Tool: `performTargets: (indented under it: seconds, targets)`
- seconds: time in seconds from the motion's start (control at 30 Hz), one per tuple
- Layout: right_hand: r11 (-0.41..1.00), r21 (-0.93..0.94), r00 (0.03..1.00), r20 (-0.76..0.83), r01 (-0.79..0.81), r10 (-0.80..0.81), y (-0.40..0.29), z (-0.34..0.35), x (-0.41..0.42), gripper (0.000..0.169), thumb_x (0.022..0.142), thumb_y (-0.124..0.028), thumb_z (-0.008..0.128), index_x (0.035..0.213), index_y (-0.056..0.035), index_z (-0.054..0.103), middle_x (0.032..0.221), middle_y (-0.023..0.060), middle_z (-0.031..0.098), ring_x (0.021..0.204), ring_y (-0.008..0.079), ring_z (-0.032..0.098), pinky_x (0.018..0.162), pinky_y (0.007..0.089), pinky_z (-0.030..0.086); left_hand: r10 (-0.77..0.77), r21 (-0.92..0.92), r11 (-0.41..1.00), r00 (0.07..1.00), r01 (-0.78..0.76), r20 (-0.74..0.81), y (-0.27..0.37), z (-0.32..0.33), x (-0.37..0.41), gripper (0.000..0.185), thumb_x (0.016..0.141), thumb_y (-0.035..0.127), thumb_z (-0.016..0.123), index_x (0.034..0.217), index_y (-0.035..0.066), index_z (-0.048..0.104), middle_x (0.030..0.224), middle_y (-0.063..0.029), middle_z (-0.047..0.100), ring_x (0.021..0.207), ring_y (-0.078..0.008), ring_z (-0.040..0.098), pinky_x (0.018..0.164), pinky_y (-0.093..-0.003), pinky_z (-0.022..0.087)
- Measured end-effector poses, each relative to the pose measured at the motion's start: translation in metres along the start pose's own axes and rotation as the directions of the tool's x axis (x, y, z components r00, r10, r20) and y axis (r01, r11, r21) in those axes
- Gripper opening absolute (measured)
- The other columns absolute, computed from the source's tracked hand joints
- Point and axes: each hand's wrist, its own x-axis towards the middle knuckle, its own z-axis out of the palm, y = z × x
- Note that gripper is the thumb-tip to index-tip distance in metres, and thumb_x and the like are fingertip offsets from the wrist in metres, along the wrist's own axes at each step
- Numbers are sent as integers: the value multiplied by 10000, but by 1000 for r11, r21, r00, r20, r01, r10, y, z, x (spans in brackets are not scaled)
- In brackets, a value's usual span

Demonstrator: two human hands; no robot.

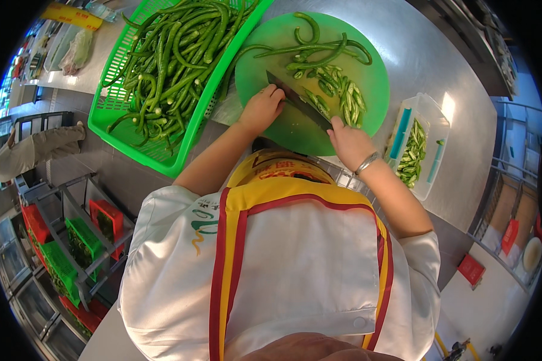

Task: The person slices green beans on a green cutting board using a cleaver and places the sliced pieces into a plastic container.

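Observation:
My right hand [350, 140] grips the handle end of a kitchen knife [306, 104] with a long dark blade. Near the blade's tip, my left hand [263, 108] has its fingers curled against the blade; whether they pinch it is hard to see. Under the knife lies a round green cutting board [284, 133]. Beside the blade are sliced green chili peppers [352, 101], cut on the slant. Several whole long green chili peppers [320, 49] rest at the board's far side.
A green plastic basket [160, 164] heaped with whole chili peppers [176, 67] stands left of the board. On the steel table [460, 149] at right, a clear plastic container [424, 192] holds sliced peppers. At far left are another person [36, 144] and a rack of crates [79, 243].

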Motion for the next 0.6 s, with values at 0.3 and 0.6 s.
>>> performTargets:
  seconds: [0.3, 0.6]
  targets:
    - [999, 47, 999, 48, -8, 5, -2, -7, -2, 189, 933, -197, 464, 942, -13, 425, 652, 177, 600, 632, 355, 615, 556, 443, 489, -4, -13, 1000, 1000, 4, 25, 2, 1, 0, 148, 804, 83, 605, 896, 54, 493, 900, -132, 501, 830, -336, 554, 703, -426, 471]
    - [993, 98, 995, 81, -70, 62, -8, 9, 11, 205, 941, -224, 449, 939, -22, 414, 665, 198, 603, 646, 385, 612, 573, 474, 488, -8, -26, 1000, 1000, 8, -16, 0, 6, 0, 166, 779, 71, 639, 869, 59, 500, 867, -124, 513, 814, -327, 560, 687, -415, 470]
